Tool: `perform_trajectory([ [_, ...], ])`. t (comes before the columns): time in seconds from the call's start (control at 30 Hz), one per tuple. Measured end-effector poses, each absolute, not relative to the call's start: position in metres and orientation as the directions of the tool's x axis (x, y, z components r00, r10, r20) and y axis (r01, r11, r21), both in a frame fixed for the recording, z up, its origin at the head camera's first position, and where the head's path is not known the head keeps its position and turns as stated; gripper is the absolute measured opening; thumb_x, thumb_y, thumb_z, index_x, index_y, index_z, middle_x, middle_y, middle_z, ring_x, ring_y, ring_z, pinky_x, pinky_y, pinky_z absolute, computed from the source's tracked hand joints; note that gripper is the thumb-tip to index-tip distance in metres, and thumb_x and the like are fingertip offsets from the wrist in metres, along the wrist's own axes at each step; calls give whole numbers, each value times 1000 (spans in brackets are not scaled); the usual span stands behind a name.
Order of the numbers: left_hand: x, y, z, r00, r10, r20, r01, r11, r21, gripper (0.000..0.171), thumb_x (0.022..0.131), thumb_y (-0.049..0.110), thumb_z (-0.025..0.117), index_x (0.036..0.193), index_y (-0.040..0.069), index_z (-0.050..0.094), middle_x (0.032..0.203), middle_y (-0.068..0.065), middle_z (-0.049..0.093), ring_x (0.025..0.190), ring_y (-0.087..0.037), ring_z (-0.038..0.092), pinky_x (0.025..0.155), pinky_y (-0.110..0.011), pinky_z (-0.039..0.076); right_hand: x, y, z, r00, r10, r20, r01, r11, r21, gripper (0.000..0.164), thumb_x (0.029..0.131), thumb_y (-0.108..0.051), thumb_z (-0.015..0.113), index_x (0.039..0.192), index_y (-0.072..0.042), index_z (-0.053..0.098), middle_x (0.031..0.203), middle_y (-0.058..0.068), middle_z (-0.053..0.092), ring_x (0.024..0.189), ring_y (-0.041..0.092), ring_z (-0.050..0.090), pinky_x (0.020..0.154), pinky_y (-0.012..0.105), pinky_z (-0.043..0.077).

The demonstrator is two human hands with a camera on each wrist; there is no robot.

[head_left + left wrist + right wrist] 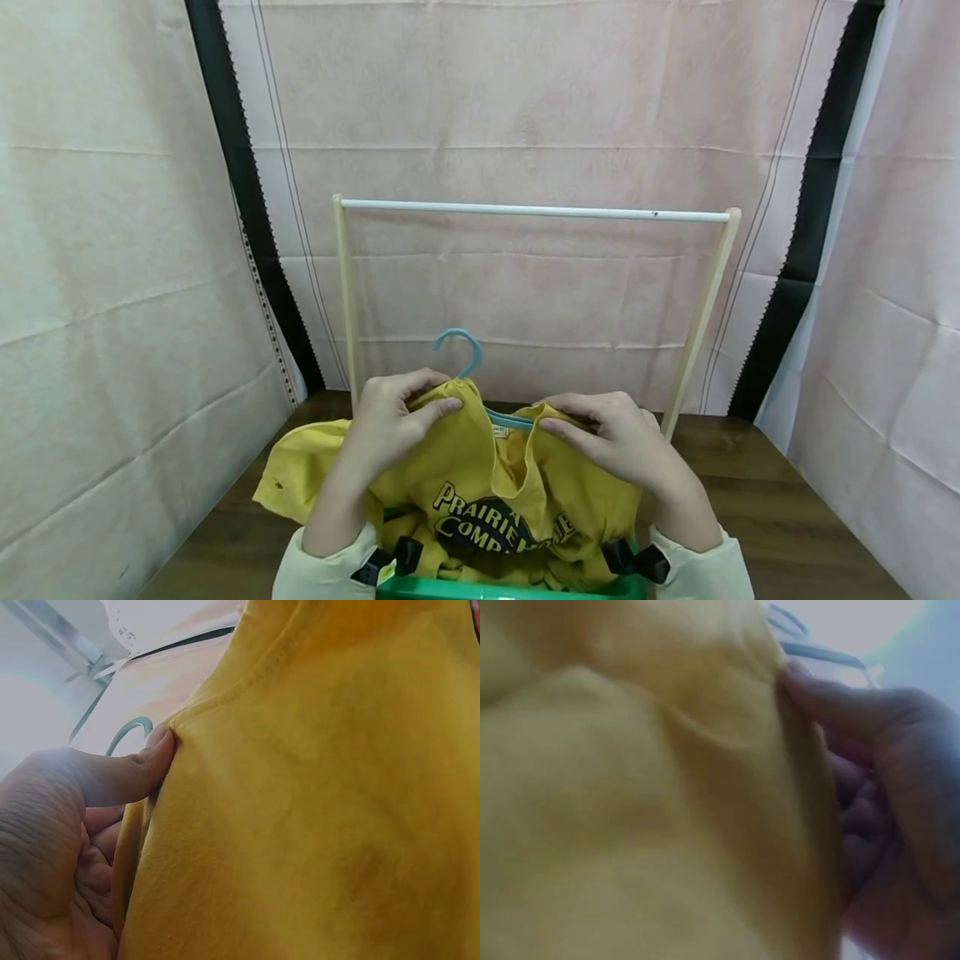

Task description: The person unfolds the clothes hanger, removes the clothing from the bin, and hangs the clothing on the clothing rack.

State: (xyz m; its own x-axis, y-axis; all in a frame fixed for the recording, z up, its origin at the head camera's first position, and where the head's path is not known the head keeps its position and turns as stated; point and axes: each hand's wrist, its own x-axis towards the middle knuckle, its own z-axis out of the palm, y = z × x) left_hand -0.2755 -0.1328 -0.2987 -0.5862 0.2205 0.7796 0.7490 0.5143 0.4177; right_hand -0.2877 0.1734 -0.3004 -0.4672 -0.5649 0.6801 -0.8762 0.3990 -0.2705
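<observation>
A yellow T-shirt [465, 475] with dark lettering on its chest hangs between both hands. My left hand [393, 421] pinches it at the shoulder near the collar, thumb in front; the left wrist view shows that thumb [127, 776] pressed on the cloth. On the other side of the neckline my right hand [618, 433] pinches the opposite shoulder, also with the thumb [840, 701] in front. A light blue hanger [474, 354] is inside the shirt; its hook rises beside the left hand, and part of its bar shows in the neck opening. The rest of the hanger is hidden by cloth.
Behind the shirt stands a rack with a white horizontal rail [525, 210] and cream side posts [697, 333]. A green container [480, 590] sits below the shirt at the near edge of the wooden table [765, 517]. Pale cloth walls [135, 250] enclose the table.
</observation>
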Motion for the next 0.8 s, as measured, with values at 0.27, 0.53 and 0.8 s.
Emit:
perform_trajectory([
  [0.27,-274,-140,-297,-619,192,761,724,515,459,10,89,26,79,99,28,76,91,21,72,75,-2,65,63,-27,53,-285,201,-297,-599,-584,548,-801,431,-416,27,99,-22,67,126,-24,70,117,-11,71,96,8,70,78,29,57],
  [0.53,-274,-142,-296,-633,167,756,702,535,470,9,89,28,79,98,28,76,89,19,72,71,-4,63,60,-27,51,-284,223,-295,-692,-561,454,-721,509,-470,14,98,-29,68,110,-26,75,88,-13,71,75,0,60,65,24,52],
  [0.8,-272,-140,-295,-639,148,755,693,538,480,9,90,31,78,97,27,76,83,18,70,60,-8,56,52,-26,46,-290,216,-297,-547,-552,630,-833,432,-345,13,94,-14,73,102,-22,80,90,-12,75,60,0,55,53,21,48],
])
